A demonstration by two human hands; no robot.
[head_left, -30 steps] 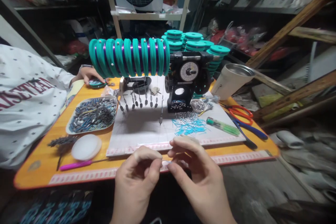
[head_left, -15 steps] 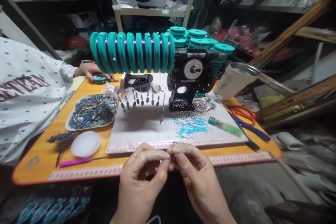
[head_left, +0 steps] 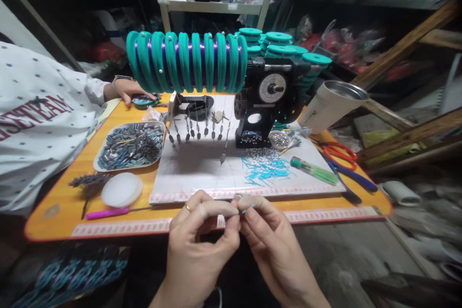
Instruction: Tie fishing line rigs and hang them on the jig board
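Both my hands meet fingertip to fingertip just in front of the white board's near edge. My right hand [head_left: 269, 236] is closed, pinching a thin blue strip [head_left: 249, 209] between thumb and fingers. My left hand [head_left: 204, 238], with a ring on one finger, is pinched too; whatever lies between its fingertips is too small to make out. Beyond them on the white board [head_left: 195, 180] lie loose blue strips [head_left: 267, 171] and small silvery beads [head_left: 262, 154]. Left of those, several small dark weights [head_left: 222, 158] hang on fine lines below a row of teal spools [head_left: 187, 62].
A black geared stand [head_left: 254, 125] carries the spools. A tray of small pieces [head_left: 130, 147], a white lid [head_left: 122, 189] and a pink-handled tool [head_left: 108, 213] are at left. A green tube [head_left: 314, 171], pliers [head_left: 346, 178] and a tumbler [head_left: 332, 106] stand right. Another person's hand [head_left: 130, 89] rests far left.
The camera view has shifted slightly, so the table appears a little higher and further right. My hands stay pinched together with the blue strip still in the right fingers.
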